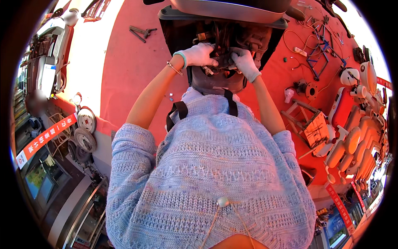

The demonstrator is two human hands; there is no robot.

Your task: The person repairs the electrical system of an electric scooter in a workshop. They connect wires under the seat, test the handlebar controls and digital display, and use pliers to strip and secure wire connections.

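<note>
Ahead of me stands a vehicle body with a grey rounded panel (232,9) on top and an open dark cavity below it. Dark cables (222,35) and metal parts fill that cavity. My left hand (198,55), in a white glove, reaches in from the left with its fingers curled among the cables. From the right, my right hand (245,63), also gloved in white, has its fingers bent and pressed together at the parts in the middle. What either hand grips is hidden by the fingers. A dark plastic housing (213,82) lies just below both hands.
On the red floor at right are a blue metal frame (318,62), a white power strip (300,51) with cable and a wooden stool (315,128). Several orange seats (352,141) line the right side. Wheels (86,120) and a metal tool (143,32) lie left.
</note>
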